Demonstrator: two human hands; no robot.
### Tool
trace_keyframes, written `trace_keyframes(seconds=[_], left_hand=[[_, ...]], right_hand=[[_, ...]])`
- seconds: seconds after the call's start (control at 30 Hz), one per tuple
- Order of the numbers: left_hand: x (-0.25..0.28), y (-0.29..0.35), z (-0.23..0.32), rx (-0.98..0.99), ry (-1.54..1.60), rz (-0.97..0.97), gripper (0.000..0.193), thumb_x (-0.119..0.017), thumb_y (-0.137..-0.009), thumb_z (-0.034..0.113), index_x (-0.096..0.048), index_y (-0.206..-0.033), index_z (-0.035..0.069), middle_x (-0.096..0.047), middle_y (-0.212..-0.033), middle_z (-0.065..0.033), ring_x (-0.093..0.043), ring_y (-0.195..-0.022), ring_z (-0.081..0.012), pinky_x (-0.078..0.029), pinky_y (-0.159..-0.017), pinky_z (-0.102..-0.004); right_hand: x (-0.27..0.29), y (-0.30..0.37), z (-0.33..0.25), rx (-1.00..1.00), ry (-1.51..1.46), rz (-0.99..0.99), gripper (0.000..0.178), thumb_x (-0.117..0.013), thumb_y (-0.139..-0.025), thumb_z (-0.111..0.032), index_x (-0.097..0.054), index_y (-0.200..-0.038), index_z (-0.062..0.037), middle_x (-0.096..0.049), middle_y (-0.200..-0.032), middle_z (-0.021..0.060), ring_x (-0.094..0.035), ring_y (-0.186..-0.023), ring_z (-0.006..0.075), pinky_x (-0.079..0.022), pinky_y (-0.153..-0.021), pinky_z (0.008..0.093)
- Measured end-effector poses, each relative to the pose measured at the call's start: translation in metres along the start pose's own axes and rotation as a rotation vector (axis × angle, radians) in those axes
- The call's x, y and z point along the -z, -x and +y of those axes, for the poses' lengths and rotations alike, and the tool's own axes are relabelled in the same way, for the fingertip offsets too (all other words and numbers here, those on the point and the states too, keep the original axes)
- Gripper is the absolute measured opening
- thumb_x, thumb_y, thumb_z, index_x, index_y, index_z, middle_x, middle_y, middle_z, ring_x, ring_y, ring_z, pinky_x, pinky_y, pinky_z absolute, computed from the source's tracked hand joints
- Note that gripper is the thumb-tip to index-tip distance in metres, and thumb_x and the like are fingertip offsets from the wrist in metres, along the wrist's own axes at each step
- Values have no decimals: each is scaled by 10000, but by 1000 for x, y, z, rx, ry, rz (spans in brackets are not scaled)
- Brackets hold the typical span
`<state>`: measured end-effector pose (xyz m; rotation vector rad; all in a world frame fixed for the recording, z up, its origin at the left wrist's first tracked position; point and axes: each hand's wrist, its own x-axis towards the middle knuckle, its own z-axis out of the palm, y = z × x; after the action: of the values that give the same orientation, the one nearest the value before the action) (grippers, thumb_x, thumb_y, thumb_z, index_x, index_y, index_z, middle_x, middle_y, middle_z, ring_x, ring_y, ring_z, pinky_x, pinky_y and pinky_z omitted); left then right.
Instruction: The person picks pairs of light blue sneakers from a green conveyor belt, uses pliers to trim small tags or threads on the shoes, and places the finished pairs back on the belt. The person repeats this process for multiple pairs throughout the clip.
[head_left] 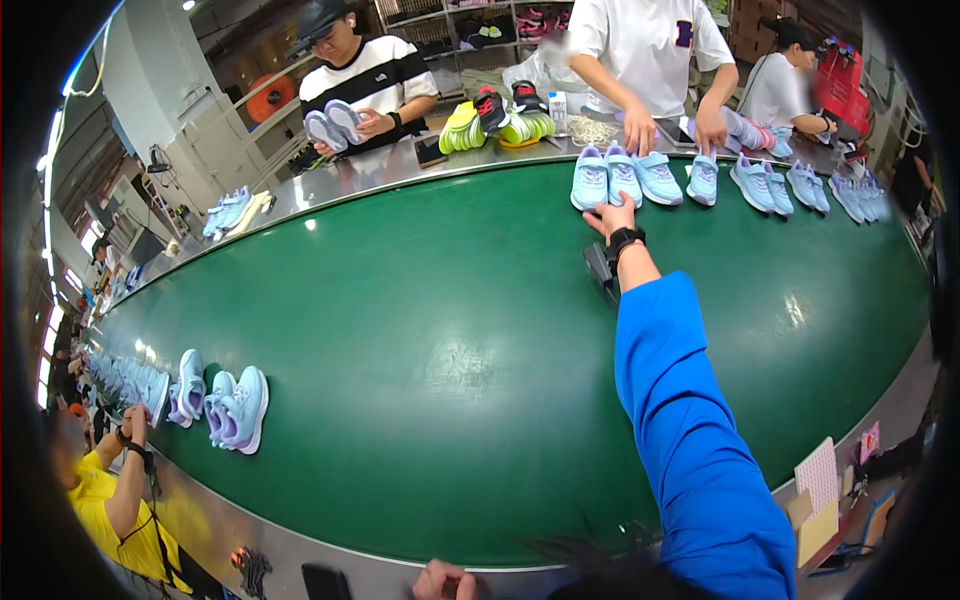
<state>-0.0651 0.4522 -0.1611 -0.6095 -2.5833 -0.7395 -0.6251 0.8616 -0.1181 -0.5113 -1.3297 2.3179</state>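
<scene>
My right hand [612,213], in a blue sleeve with a black wrist strap, reaches across the green belt. Its fingers are at the toe of a light-blue sneaker [622,172] and appear to grip it. Side by side with that shoe stand another light-blue sneaker [590,178] and a third one [657,178]. Beneath my right wrist is a black device [600,265]. At the lower edge my left hand [443,580] rests near the belt's rim with its fingers curled; nothing shows in it, and part of it is cut off.
Across the green belt [450,370], a person in white has both hands at the sneakers; one in stripes holds a pair of shoes [335,125]. More sneakers [240,410] stand at left, near a person in yellow. Yellow-green insoles [462,128] lie on the far ledge.
</scene>
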Motion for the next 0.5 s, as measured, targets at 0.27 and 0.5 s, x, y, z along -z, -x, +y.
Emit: trace_keyframes(seconds=[0.27, 0.5], left_hand=[[-6, -54, 19, 517, 406, 131, 165, -696, -829, 124, -576, -923, 60, -554, -807, -53, -503, -652, -188, -414, -582, -342], [-14, -46, 24, 470, 439, 264, 118, -653, -837, 90, -553, -792, 46, -524, -709, -12, -470, -629, -112, -386, -577, -273]], right_hand=[[-11, -28, 17, 56, 248, 238, 669, -713, -676, 52, -474, -1267, -151, -513, -1236, 182, -669, -769, 282, -607, -532, 346], [27, 106, -6, -284, 467, -185, 564, -608, -724, 89, -454, -1214, -145, -568, -960, 101, -525, -522, 142, -557, -476, 326]])
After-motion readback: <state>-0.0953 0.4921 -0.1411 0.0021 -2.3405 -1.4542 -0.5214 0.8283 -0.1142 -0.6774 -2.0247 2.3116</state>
